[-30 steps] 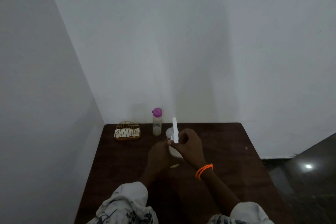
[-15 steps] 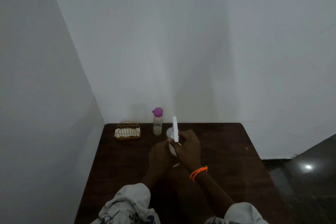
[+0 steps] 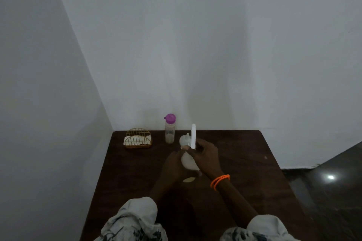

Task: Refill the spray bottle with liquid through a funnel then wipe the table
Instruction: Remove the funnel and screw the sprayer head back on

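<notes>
A person sits at a dark wooden table [image 3: 244,162] pushed into the corner of a white-walled room. Both hands work at one white spray bottle [image 3: 188,160] held just above the tabletop, near the middle. The left hand [image 3: 173,164] wraps around the bottle's rounded body. The right hand [image 3: 205,154], with orange bead bracelets [image 3: 219,180] at the wrist, has its fingers curled round the neck, just under the white spray head [image 3: 193,136], whose trigger stands straight up. Whether the head is screwed tight or already loose, I cannot tell.

A small pale disc-like thing [image 3: 189,179] lies on the table under the hands; it is too dim to name. Behind the hands, near the wall, stands a clear bottle with a purple cap [image 3: 169,128], upright and capped, apparently the refill liquid. Left of it sits a gold wire holder [image 3: 138,138] with white napkins in it.

The risks as I judge them: if the head comes free with a jerk, leftover liquid could splash onto the table. The clear bottle stands close behind the hands, so a wide twist of the right elbow or wrist could knock it over. I see no clear funnel, so pouring without one would likely spill.
</notes>
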A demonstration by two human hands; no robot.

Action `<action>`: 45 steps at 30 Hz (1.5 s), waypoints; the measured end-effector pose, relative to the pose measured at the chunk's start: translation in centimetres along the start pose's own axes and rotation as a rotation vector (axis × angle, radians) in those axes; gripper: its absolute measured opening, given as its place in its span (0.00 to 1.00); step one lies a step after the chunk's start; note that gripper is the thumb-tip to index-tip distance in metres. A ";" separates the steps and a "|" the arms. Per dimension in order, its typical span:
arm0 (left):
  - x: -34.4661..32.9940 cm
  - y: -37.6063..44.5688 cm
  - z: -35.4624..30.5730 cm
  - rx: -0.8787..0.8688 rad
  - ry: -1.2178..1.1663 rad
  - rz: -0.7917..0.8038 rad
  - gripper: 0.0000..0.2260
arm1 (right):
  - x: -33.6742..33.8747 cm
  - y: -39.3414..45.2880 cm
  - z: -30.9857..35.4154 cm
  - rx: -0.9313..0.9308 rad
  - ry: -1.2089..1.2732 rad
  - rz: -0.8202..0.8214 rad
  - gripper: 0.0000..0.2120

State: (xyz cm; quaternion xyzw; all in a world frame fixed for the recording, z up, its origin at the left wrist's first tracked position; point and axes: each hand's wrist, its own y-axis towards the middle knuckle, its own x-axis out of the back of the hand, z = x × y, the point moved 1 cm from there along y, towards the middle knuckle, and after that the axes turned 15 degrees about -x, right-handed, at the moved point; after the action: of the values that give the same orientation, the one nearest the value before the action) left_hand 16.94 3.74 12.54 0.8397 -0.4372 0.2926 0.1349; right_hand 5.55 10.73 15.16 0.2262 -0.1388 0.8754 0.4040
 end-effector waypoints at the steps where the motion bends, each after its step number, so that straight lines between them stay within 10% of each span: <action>1: 0.2 -0.1 0.3 0.013 -0.047 0.032 0.48 | 0.2 0.0 -0.4 -0.018 0.005 0.006 0.14; 12: -4.4 -3.5 1.6 0.061 -0.120 -0.008 0.37 | -0.1 -1.8 -3.0 -0.265 0.032 -0.012 0.12; 22: -9.6 -5.7 1.8 0.146 -0.099 0.353 0.50 | 1.7 -3.9 -9.4 -0.543 0.025 -0.061 0.22; 31: -13.0 -7.3 0.5 0.133 -0.103 0.657 0.40 | 2.4 -6.5 -15.4 -0.787 0.121 -0.248 0.26; 45: -14.9 -7.4 0.3 0.145 -0.024 0.681 0.36 | 1.8 -6.3 -17.6 -0.876 0.030 -0.285 0.23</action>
State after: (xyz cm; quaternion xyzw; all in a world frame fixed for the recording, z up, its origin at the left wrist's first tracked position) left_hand 16.45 17.66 3.45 0.6563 -0.6720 0.3413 -0.0359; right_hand 4.40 23.41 1.35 0.0383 -0.4575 0.6730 0.5799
